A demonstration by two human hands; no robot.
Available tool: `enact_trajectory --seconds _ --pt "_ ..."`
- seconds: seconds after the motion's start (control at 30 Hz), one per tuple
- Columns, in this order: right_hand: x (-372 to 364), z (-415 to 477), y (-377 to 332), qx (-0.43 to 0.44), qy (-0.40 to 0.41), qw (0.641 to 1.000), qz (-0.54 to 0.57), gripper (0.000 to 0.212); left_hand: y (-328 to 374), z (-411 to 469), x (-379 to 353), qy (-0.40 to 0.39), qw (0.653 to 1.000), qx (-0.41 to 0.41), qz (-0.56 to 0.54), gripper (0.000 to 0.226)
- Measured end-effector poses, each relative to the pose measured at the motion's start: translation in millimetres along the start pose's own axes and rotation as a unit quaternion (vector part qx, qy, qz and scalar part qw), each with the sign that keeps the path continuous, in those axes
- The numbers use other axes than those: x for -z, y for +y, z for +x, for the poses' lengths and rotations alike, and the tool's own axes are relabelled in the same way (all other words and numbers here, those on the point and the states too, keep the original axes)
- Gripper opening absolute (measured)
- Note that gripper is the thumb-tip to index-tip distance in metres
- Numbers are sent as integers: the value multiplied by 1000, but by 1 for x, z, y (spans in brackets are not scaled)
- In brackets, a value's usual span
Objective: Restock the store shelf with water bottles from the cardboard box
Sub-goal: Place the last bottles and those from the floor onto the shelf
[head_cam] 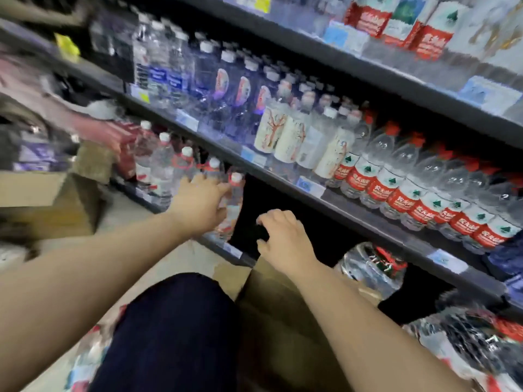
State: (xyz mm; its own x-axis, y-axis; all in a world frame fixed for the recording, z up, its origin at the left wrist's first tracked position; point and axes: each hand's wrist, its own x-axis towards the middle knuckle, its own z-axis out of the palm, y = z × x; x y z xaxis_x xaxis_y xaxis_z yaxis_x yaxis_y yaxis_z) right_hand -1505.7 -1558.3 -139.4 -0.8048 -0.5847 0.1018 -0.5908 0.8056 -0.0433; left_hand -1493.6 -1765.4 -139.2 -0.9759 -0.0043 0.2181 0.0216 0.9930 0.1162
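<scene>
My left hand [202, 203] grips a clear water bottle [234, 193] with a white cap and red label, upright at the front of the bottom shelf [232, 251]. It ends a row of like bottles [162, 168] running back to the left. My right hand [284, 236] hovers over the dark gap of the bottom shelf, fingers curled and apart, with nothing in them. An open cardboard box [271, 304] lies below my right forearm. A shrink-wrapped pack of bottles [373, 267] lies to its right.
The middle shelf [353, 205] is packed with red-label bottles [418, 193] and white-label bottles [285, 137]. Another cardboard box [45, 205] stands on the floor at left. A person's arm [93, 123] reaches in at far left. My dark-trousered knee [175, 335] is in front. More wrapped packs [475, 343] lie at lower right.
</scene>
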Motion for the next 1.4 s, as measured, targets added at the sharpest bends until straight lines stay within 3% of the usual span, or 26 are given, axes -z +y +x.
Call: enact_trajectory --seconds 0.1,0.33,0.63,0.9,1.03,1.2,1.33,1.4 --pt "-44 24 -40 30 -32 999 14 36 -69 -42 -28 -20 998 66 3 38" --pt "-166 45 -77 42 -196 978 55 44 -162 -129 -142 -132 970 199 -42 35" --pt "-271 92 -107 197 -296 934 23 40 -190 -181 -261 -196 930 303 -73 39" --pt "-345 110 -127 235 -313 918 59 40 -190 -244 -331 -259 886 384 -20 51" --pt "-364 108 -128 230 -322 916 71 38 -178 -268 -349 -273 835 473 -62 62" --pt "-383 106 -121 221 -351 907 66 40 -158 -288 -357 -195 767 582 -189 77" --pt "-395 106 -119 184 -352 913 96 40 -157 -293 -363 -190 694 653 -237 79" --pt "-401 104 -124 197 -362 905 104 40 -159 -293 -367 -193 683 663 -239 77"
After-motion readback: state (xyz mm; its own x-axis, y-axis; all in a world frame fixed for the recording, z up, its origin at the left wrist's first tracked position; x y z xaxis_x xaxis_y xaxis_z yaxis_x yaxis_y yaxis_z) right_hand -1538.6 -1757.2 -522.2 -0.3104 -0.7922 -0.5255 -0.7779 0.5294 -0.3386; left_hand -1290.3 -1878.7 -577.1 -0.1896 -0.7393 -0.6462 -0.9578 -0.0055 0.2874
